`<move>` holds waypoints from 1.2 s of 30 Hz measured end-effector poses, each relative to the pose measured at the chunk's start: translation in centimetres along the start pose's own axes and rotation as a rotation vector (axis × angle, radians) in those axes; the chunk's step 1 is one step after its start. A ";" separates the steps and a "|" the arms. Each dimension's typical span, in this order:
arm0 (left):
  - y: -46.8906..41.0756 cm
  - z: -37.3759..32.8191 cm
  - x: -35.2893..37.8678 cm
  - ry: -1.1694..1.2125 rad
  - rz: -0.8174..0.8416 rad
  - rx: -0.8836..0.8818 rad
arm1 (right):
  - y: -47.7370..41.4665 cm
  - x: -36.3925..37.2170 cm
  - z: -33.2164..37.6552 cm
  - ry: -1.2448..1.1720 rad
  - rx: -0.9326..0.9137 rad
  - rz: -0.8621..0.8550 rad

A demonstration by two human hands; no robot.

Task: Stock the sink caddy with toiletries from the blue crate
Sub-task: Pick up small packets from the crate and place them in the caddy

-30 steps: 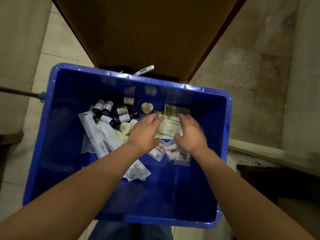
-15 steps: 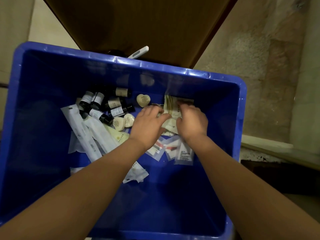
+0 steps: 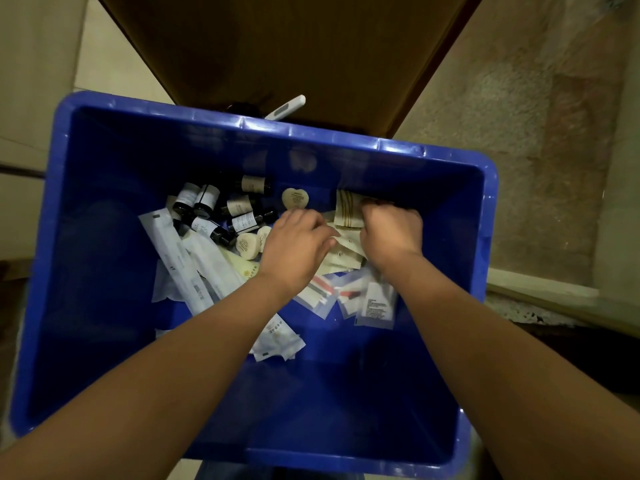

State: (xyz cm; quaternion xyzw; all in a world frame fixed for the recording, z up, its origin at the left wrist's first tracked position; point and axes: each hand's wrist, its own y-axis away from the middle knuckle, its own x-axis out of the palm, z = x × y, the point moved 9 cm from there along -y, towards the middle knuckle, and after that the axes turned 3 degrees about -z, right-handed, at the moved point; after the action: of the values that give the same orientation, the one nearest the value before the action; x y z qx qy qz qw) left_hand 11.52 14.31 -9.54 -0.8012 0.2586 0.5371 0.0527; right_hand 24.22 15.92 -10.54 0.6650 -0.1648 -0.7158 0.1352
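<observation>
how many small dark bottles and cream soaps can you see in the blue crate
small dark bottles: 6
cream soaps: 3
total: 9
cream sachets and long white packets overlap too much to count

- Bare floor lies open at the near end of the blue plastic crate [image 3: 346, 136], reachable from above.
- Far end's crowded: small dark labelled bottles [image 3: 207, 202] on the left, cream paper sachets [image 3: 346, 216] by the back wall.
- Long white wrapped packets [image 3: 180, 261] sprawl across left-middle.
- Brown wooden panel [image 3: 277, 46] looms beyond the far rim.
</observation>
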 end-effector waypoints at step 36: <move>4.7 6.8 0.5 0.776 -0.057 -0.923 | 1.4 -2.5 1.3 -0.331 0.074 -0.123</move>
State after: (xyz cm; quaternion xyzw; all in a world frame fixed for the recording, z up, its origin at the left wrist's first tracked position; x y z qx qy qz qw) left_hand 3.78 12.51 -11.94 -0.8854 -0.0226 0.2605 -0.3842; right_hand 23.13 15.78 -7.66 0.5516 -0.1701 -0.8157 0.0378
